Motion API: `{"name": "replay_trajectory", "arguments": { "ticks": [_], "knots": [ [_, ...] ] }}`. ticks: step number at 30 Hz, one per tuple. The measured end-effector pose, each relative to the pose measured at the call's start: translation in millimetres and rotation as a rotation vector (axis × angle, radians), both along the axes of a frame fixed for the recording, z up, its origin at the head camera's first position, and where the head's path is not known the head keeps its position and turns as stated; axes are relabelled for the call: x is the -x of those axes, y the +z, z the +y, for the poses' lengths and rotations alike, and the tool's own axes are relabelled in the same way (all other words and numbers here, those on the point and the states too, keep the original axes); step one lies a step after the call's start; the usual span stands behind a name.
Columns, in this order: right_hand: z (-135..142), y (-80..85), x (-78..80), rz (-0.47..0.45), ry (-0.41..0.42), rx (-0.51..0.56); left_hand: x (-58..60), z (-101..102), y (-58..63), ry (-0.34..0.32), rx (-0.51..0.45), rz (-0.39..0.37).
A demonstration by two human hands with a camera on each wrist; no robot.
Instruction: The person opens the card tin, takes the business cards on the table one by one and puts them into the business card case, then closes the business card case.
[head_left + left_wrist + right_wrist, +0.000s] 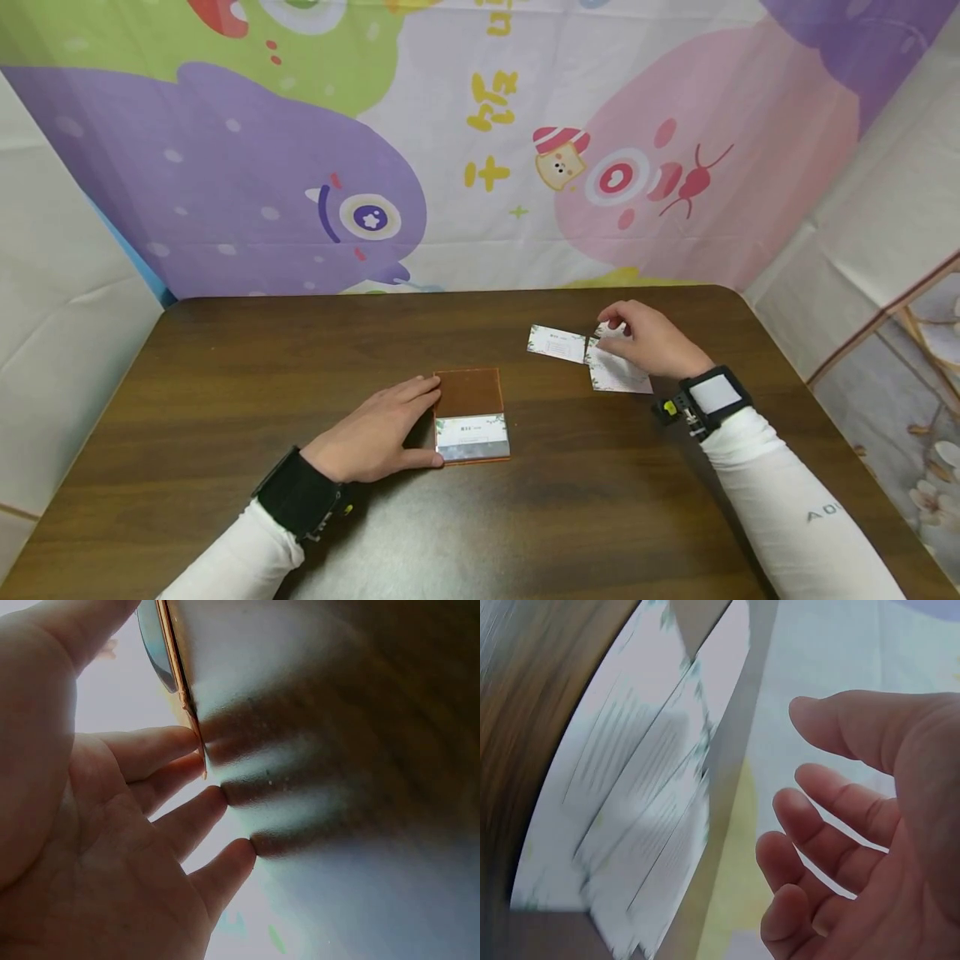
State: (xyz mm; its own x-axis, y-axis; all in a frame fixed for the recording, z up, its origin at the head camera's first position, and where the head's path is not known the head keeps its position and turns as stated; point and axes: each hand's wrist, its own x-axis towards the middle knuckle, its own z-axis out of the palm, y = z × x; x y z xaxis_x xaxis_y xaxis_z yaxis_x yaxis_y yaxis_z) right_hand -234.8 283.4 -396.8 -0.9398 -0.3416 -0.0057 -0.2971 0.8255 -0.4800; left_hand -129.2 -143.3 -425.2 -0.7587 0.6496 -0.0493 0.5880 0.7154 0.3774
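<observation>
A brown leather card holder [467, 393] lies on the table, a white printed card [472, 429] in the pocket of its near half. My left hand [375, 432] rests at its left side, thumb and fingertips touching the edge. In the left wrist view the fingers [161, 746] are spread and nearly straight along that edge. My right hand [652, 337] hovers over several overlapping white cards with leafy corners [621, 377]. The right wrist view shows thumb and fingers [847, 802] loosely bent, apart from the cards, holding nothing.
One more white card [555, 343] lies just left of the overlapping ones. The wooden table [300, 350] ends at the back against a cloth with cartoon figures [487, 250]. A patterned panel [900, 417] stands along the right side.
</observation>
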Motion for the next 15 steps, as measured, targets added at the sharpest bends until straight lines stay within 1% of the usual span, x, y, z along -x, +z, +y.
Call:
{"name": "replay_trajectory", "arguments": {
  "ticks": [5, 10, 15],
  "knots": [
    [15, -6.0, 10.1, 0.007, -0.029, -0.04, 0.3, 0, -0.8, -0.001, 0.0, 0.001],
    [28, -11.5, 16.2, -0.027, -0.069, -0.074, 0.6, 0, -0.7, -0.002, -0.003, -0.003],
    [39, -16.6, 19.2, -0.063, -0.102, -0.125, 1.0, 0, -1.3, 0.0, -0.004, -0.007]
  ]
}}
